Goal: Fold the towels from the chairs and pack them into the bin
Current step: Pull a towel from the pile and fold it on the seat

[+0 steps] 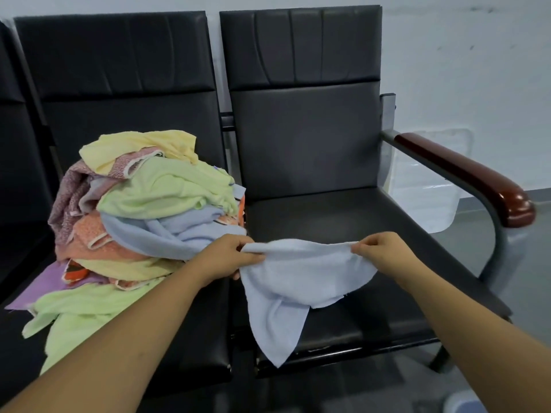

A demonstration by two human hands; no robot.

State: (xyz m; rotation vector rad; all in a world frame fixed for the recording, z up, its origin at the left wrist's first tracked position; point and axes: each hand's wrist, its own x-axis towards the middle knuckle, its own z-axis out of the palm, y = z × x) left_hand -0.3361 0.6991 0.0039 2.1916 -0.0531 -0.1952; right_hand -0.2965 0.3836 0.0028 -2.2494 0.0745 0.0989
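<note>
A pale blue towel (301,281) hangs stretched between my two hands above the seat of the right black chair (334,222). My left hand (235,254) pinches its upper left edge and my right hand (378,248) pinches its upper right edge. The lower corner of the towel droops past the seat's front edge. On the left black chair (119,73) lies a loose heap of towels (149,204) in yellow, green, pink, orange, blue and purple, just left of my left hand.
The right chair has a dark red wooden armrest (465,177) on a grey metal frame. Behind it, by the white wall, stands a clear plastic bin (429,186). A third dark chair (18,162) shows at the far left edge.
</note>
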